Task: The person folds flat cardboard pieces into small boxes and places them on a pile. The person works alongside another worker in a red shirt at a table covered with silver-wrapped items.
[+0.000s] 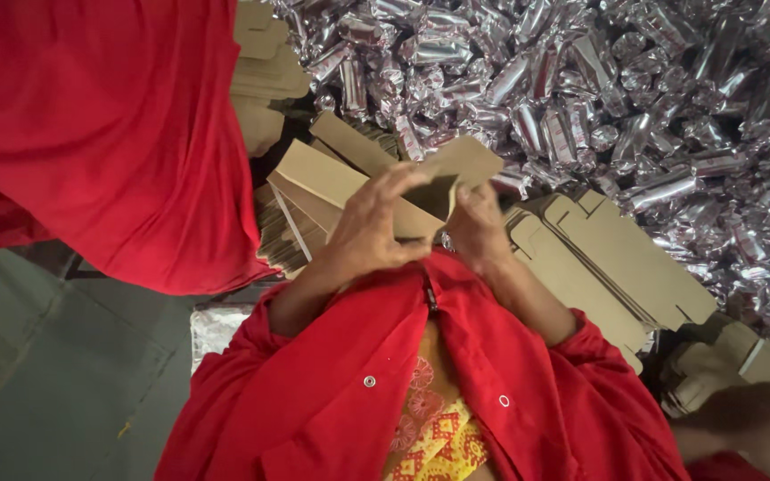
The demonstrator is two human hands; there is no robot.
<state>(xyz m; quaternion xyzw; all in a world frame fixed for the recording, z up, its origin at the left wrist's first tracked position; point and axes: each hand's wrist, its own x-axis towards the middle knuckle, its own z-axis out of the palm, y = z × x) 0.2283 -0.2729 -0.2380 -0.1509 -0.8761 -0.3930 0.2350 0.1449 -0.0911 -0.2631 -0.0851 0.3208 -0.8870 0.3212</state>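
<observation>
Both of my hands hold one small brown cardboard carton [331, 176] in front of my red coat. My left hand [369, 227] wraps over the carton's long body from the near side. My right hand [477, 224] grips the carton's open end, where a dark opening shows and a flap [467, 158] sticks up. The carton is partly folded into shape and tilts up to the right.
A big heap of silver foil-wrapped pieces [599, 89] fills the top right. Flat brown carton blanks lie stacked at the right [621, 258] and behind my left hand [282, 233]. Another person's red garment [109, 125] hangs at the upper left. A co-worker's hand [750, 414] rests at the bottom right.
</observation>
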